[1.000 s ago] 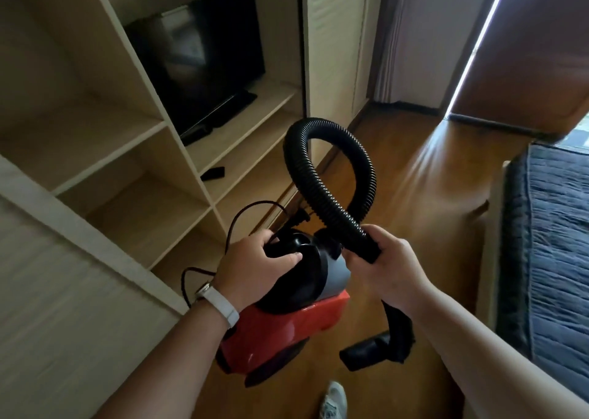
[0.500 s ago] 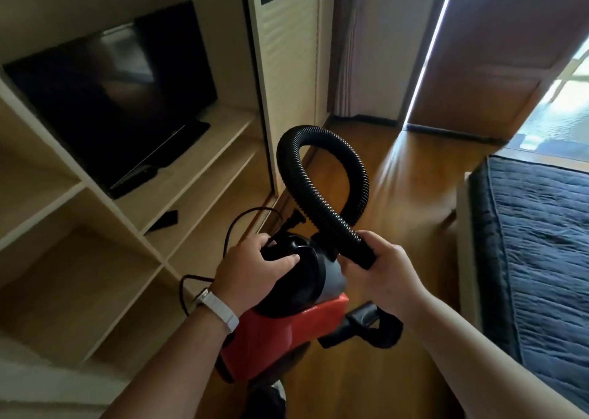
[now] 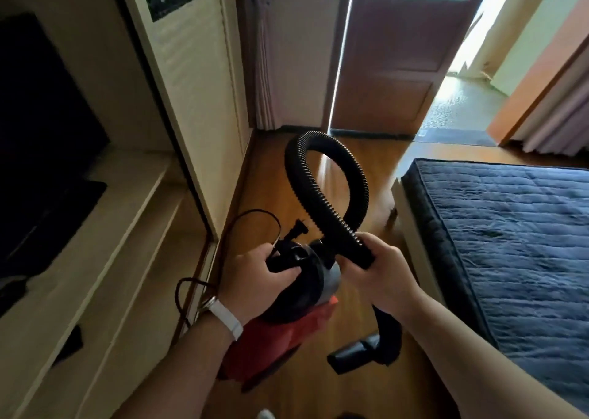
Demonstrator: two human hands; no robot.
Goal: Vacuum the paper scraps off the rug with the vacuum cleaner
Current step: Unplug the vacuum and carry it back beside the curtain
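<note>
Vacuum cleaner first: a small canister vacuum cleaner (image 3: 287, 316) with a red lower body and a black domed top hangs in mid-air in front of the person, above the glossy brown wooden floor (image 3: 271, 176), in the one head view on offer. The left hand (image 3: 255, 278), with a white band at the wrist, is closed around the black handle on the dome and carries the weight. The right hand (image 3: 379, 278) is wrapped fully round the ribbed black corrugated hose (image 3: 325, 192) near its stiff end, and the hose arches up in a tall loop between the two hands. Below the right hand the black plastic nozzle (image 3: 360, 353) dangles free, clear of the floor. A thin black power cord (image 3: 248, 221) trails in slack loops from the machine toward the pale wooden shelf unit (image 3: 127, 227) on the left. That cord looks like the main risk: judged from its slack, it could snag on the shelf corner or catch a foot as the person walks. The swinging nozzle could also knock against the low bed with its dark blue quilted cover (image 3: 510, 227) on the right. No rug and no paper scraps are in sight, so the cleaning itself appears not yet begun. The machine's underside is hidden by the left forearm, the cord's far end cannot be traced, and whether it is plugged in cannot be told.
</note>
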